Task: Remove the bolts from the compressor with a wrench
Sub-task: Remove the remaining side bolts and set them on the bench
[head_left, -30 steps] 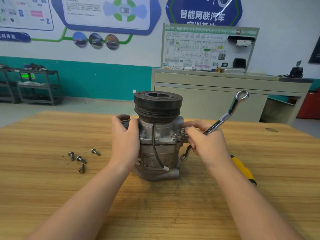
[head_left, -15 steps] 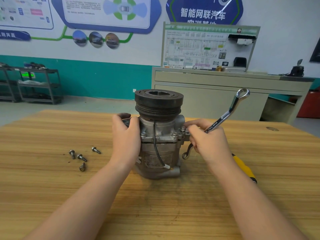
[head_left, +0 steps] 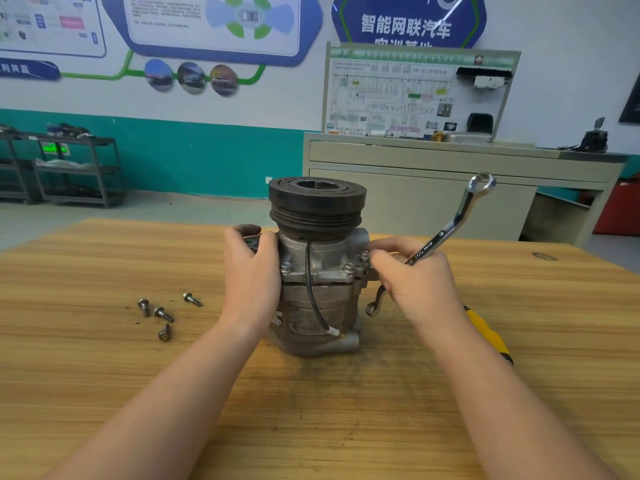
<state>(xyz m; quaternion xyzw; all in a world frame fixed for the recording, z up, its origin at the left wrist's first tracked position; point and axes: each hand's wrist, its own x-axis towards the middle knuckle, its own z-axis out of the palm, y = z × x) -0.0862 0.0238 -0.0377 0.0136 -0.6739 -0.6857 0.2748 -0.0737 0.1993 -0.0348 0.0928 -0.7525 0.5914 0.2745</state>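
Observation:
A grey metal compressor (head_left: 317, 292) with a black pulley on top stands upright on the wooden table (head_left: 311, 410). My left hand (head_left: 251, 271) grips its left side. My right hand (head_left: 415, 278) holds a silver ring wrench (head_left: 446, 230) across the palm, one ring end sticking up to the right, the other hanging below the hand. Its fingertips touch a bolt (head_left: 365, 255) on the compressor's right flange. Two more bolts (head_left: 348, 269) sit on the front flange. Several removed bolts (head_left: 162, 313) lie on the table to the left.
A yellow-handled tool (head_left: 488, 336) lies on the table behind my right forearm. Beyond the table stand a beige cabinet (head_left: 433, 188) with a wiring display board and, far left, a dark metal shelf rack (head_left: 69, 168).
Both hands stay on the compressor. The wrench's upper end has tilted slightly more upright; my right fingers keep working at the right flange bolt.

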